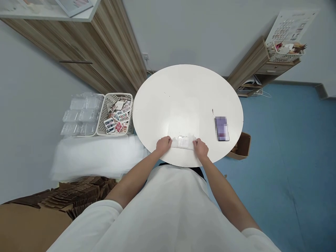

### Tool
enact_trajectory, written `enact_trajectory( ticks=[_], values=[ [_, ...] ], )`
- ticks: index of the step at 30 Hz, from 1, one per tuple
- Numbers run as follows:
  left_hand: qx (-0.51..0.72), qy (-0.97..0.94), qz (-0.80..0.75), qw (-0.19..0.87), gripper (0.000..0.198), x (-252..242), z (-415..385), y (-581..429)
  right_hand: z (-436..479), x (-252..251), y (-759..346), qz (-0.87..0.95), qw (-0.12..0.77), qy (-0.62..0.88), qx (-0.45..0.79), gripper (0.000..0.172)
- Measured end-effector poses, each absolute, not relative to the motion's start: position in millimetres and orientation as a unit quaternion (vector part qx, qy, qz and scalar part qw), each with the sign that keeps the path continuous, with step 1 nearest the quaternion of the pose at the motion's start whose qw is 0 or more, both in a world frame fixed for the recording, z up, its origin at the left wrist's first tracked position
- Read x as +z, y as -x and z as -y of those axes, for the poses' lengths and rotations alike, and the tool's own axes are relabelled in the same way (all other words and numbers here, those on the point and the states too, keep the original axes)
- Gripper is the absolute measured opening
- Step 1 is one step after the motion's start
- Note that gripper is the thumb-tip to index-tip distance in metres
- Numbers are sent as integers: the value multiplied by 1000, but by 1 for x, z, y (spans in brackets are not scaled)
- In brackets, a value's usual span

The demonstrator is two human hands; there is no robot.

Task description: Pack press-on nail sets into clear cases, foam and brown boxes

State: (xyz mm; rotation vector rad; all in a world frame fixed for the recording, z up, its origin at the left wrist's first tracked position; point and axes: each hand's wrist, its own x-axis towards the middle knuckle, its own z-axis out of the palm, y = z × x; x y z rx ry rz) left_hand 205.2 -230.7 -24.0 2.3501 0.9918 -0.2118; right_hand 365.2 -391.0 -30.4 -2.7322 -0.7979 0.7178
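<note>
On the white round table, near its front edge, lies a translucent white wrapping sheet (174, 142) with a small clear case (183, 141) on it. My left hand (164, 145) is closed on the sheet's left end. Its right end is pinched in my right hand (201, 148). The case sits between the two hands, and neither hand covers it. What is inside the case is too small to make out.
A phone (222, 128) lies at the right of the table (189, 87). On the left stand a basket (105, 115) of small cards, clear plastic boxes (81, 113) and a stack of white sheets (97, 155). A cardboard box (244, 145) is at the lower right.
</note>
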Motion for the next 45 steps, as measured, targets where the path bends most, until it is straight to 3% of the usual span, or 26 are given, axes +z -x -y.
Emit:
enact_trajectory(
  ticks=[6,9,16,20,24,29,34,45],
  values=[
    [-50,-932,-303,192,21,-23,232,-209,386,-32,-361,373,86,916,120,24],
    [-22,-956,-227,186,31,-21,230,-212,382,-28,-363,476,84,871,92,30],
    [-52,-971,-68,224,46,-16,222,-218,384,-25,-362,592,58,794,127,34],
    [-58,-971,-46,228,44,-11,221,-215,389,-20,-362,608,67,780,133,24],
    [-64,-969,-33,235,54,-11,225,-218,385,-16,-362,622,63,763,163,37],
    [-70,-970,-64,226,41,-14,233,-228,374,-16,-359,604,47,774,184,35],
    [-53,-964,-78,250,39,-7,234,-227,376,-4,-358,581,86,776,231,36],
    [-147,-894,-141,399,32,4,231,-207,390,17,-350,478,163,766,398,20]
  ],
)
